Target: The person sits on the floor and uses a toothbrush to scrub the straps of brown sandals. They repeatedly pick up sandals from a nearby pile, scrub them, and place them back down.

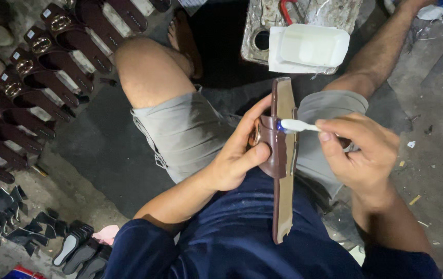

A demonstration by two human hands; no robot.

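My left hand (239, 152) grips a brown sandal (282, 170) by its strap, holding it on edge over my lap. The strap carries a gold buckle (255, 135) under my fingers. My right hand (358, 152) holds a white toothbrush (299, 125) by its handle. Its blue-tipped head touches the sandal where the strap meets the tan insole.
A white plastic tub (312, 46) sits on a grimy metal tin (255, 26) ahead of my knees. Rows of brown buckled sandals (40, 67) lie at the left. Dark cut pieces and soles (77, 248) are piled at the lower left. The floor at right holds scraps.
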